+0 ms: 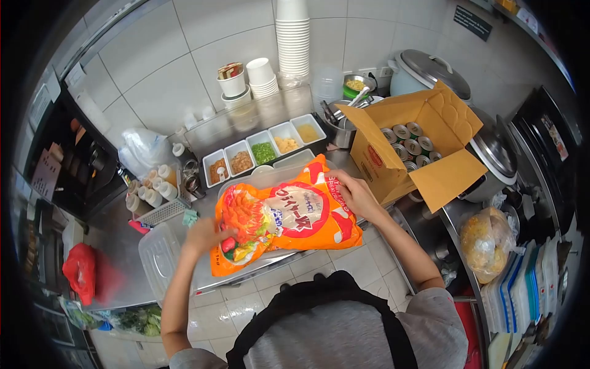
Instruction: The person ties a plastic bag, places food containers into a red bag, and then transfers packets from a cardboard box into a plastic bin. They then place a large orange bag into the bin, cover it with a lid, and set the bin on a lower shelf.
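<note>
A large orange printed food bag (295,212), with a picture of fried food on its left part, lies across the counter's front edge in front of me. My right hand (357,195) grips its upper right edge. At the bag's left end is my left hand (206,237), slightly blurred, its thumb stretched towards the bag and its fingers apart. Partly hidden under the bag is a clear plastic container (241,183). A clear plastic lid (158,255) lies on the steel counter, left of the bag and below my left hand.
Behind the bag stand white trays of toppings (263,150). An open cardboard box (378,166) with several cans is at the right. Squeeze bottles fill a basket (161,206) at the left. Paper cups (292,46) are stacked at the back; a rice cooker (433,74) stands beyond the box.
</note>
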`<state>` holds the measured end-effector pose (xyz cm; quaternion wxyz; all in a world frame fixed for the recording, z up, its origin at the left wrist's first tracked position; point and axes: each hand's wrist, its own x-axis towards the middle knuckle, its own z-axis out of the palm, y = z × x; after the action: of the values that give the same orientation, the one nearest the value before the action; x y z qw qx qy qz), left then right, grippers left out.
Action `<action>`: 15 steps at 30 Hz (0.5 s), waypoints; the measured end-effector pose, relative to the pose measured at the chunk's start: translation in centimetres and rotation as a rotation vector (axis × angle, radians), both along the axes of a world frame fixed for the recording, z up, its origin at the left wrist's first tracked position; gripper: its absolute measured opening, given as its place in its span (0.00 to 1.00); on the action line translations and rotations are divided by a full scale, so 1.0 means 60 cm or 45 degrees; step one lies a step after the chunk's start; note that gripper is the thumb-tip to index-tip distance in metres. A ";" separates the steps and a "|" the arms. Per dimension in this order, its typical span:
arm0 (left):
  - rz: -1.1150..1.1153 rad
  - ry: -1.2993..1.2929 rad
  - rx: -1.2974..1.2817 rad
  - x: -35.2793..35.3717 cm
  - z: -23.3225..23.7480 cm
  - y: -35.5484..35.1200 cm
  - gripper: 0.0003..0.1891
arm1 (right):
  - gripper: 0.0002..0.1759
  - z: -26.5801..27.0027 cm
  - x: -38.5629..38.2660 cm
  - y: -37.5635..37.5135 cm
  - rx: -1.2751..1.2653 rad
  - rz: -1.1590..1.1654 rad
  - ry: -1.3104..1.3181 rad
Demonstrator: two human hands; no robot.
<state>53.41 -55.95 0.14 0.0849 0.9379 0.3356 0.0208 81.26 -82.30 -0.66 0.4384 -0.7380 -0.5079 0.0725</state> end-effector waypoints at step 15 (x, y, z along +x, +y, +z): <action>-0.090 -0.259 -0.057 0.003 -0.043 -0.002 0.21 | 0.16 -0.005 -0.007 0.014 -0.185 -0.113 -0.339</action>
<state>53.62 -56.08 -2.42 0.1400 0.9401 0.2923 0.1054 80.84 -81.47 -0.95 0.3154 -0.7925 -0.5219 -0.0088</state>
